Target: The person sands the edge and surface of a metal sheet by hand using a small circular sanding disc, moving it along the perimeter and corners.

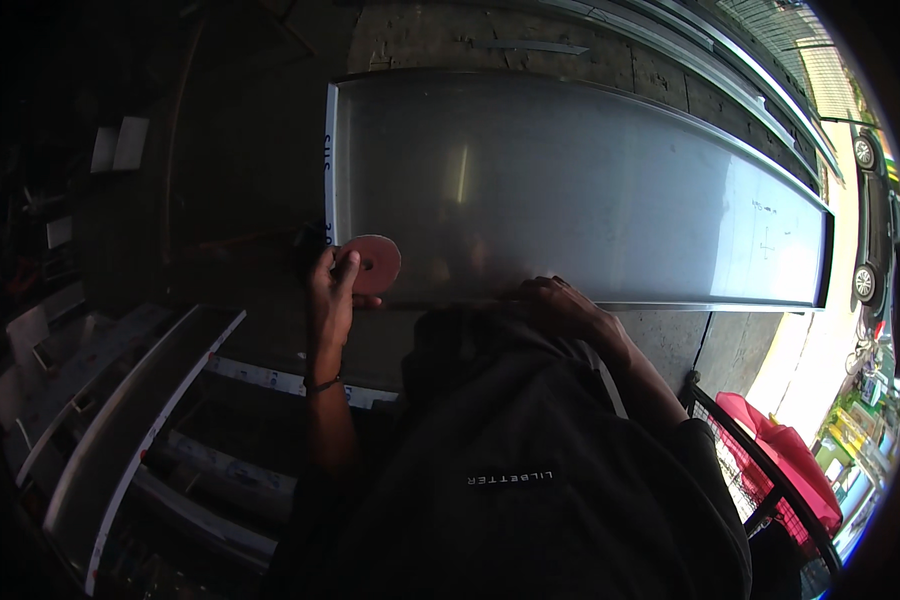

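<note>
- Shaded ground (660,335) surrounds the long metal panel (550,180), brightening to sunlight past its right end.
- Left hand (332,275): at the panel's near left corner, pinching a reddish-brown sanding disc (386,262) with a centre hole. Its thumb lies across the upper face near the hole — presumably to keep the thin round from bending. Whether the disc touches the panel, I cannot tell.
- Right hand (562,303): about midway along the near edge, fingers bent over the raised lip, perhaps to steady the panel or the body; how firmly they grip, I cannot tell.
- Raised lips border the panel, likely stiffening it; a white strip (332,190) runs along the left edge.
- Beyond the far edge, long metal profiles (710,68) lie side by side — probably for compact storage.
- Past the right edge: a dark parked car (876,225).
</note>
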